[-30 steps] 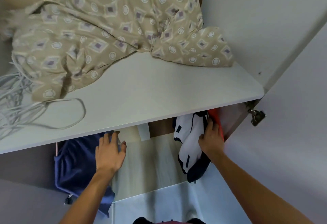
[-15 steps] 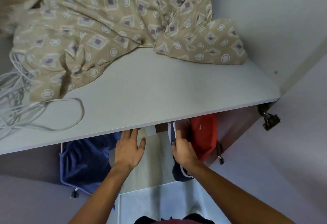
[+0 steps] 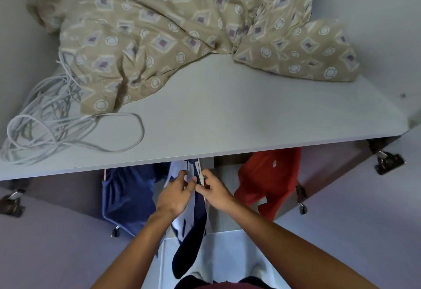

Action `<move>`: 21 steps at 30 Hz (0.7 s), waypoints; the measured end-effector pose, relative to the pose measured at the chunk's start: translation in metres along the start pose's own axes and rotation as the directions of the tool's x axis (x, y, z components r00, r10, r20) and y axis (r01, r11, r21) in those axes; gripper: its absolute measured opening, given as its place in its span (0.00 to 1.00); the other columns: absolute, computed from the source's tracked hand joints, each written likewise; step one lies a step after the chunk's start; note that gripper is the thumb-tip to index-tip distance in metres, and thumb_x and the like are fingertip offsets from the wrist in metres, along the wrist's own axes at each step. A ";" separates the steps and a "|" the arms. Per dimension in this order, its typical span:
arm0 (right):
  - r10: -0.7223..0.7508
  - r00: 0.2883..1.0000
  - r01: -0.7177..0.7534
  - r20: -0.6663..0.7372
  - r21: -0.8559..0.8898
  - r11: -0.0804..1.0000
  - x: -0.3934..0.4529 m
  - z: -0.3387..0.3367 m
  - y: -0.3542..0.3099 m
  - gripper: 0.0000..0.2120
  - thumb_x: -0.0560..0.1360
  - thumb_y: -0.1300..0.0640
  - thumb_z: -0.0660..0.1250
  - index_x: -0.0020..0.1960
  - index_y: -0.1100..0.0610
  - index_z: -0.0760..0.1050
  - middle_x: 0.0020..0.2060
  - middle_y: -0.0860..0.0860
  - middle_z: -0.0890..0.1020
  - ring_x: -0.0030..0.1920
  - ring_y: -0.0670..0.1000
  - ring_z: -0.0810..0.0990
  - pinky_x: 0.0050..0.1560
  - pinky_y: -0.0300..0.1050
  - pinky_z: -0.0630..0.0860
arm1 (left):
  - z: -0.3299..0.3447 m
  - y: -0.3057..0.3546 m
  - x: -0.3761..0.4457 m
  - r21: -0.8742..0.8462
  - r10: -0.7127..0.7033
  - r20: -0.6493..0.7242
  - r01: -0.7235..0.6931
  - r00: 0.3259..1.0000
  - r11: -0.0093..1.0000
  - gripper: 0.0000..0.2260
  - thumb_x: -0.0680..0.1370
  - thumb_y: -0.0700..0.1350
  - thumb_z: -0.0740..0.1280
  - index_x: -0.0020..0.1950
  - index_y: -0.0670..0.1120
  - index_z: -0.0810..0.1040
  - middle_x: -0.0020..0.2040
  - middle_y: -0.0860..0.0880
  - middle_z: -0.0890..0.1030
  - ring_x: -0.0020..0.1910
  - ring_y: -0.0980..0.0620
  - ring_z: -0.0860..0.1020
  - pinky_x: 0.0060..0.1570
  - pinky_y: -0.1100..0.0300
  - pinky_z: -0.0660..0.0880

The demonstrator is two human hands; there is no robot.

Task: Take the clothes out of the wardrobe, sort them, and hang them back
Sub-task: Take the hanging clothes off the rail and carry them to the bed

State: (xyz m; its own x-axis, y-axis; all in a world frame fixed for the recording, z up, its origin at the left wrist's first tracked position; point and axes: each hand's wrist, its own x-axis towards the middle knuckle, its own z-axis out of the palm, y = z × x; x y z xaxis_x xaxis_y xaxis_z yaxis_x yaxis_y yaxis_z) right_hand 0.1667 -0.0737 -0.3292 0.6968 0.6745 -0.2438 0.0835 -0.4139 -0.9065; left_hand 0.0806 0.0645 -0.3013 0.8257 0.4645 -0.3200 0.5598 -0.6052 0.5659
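Navy-and-white garment (image 3: 196,215) now hangs mid-rail beneath the shelf (image 3: 227,117), moved left from beside the red garment (image 3: 268,179). Left hand (image 3: 174,194) and right hand (image 3: 215,191) have converged, both pinching its top edge (hanger hidden). Removal is probably imminent. Blue garment (image 3: 127,197) hangs left: soft, limp fabric. Patterned beige cloth (image 3: 182,26) lies crumpled above.
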 end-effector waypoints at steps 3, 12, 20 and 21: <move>0.030 0.999 -0.028 -0.023 0.066 0.997 0.002 -0.012 0.007 0.14 0.78 0.46 0.68 0.54 0.56 0.73 0.41 0.57 0.76 0.42 0.48 0.73 0.46 0.47 0.70 | 0.008 0.009 0.004 -0.166 -0.023 0.027 0.028 0.999 0.986 0.15 0.86 0.62 0.55 0.62 0.56 0.74 0.52 0.56 0.83 0.54 0.49 0.81 0.56 0.50 0.75; 0.142 0.985 -0.158 -0.099 -0.181 0.971 -0.002 -0.062 0.017 0.05 0.80 0.46 0.61 0.50 0.46 0.67 0.39 0.46 0.76 0.43 0.53 0.77 0.50 0.55 0.77 | 0.037 0.038 0.029 -0.139 -0.069 -0.003 0.067 0.998 0.988 0.14 0.85 0.59 0.61 0.61 0.50 0.70 0.49 0.51 0.82 0.48 0.47 0.79 0.44 0.54 0.70; 0.101 0.981 -0.178 -0.163 -0.574 0.799 -0.006 -0.097 -0.002 0.12 0.83 0.50 0.55 0.60 0.55 0.71 0.54 0.63 0.82 0.59 0.66 0.79 0.54 0.54 0.72 | 0.048 0.040 0.033 -0.088 -0.071 -0.148 0.059 0.986 0.994 0.06 0.83 0.43 0.60 0.55 0.41 0.70 0.48 0.41 0.78 0.47 0.37 0.77 0.45 0.51 0.71; 0.101 0.981 -0.183 -0.169 -0.594 0.783 -0.005 -0.098 -0.002 0.13 0.83 0.49 0.55 0.60 0.55 0.72 0.54 0.62 0.82 0.59 0.65 0.80 0.55 0.53 0.72 | 0.047 0.032 0.031 -0.092 -0.082 -0.172 0.067 0.982 0.993 0.06 0.84 0.42 0.59 0.56 0.40 0.71 0.49 0.39 0.79 0.48 0.35 0.78 0.45 0.49 0.72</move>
State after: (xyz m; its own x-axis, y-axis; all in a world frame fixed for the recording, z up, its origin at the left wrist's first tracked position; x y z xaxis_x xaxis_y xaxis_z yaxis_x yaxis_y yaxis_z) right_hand 0.2332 -0.1360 -0.2923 0.8118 0.5166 -0.2720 0.3615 -0.8106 -0.4606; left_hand 0.1271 0.0289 -0.3286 0.7525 0.6171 -0.2299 0.6052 -0.5103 0.6110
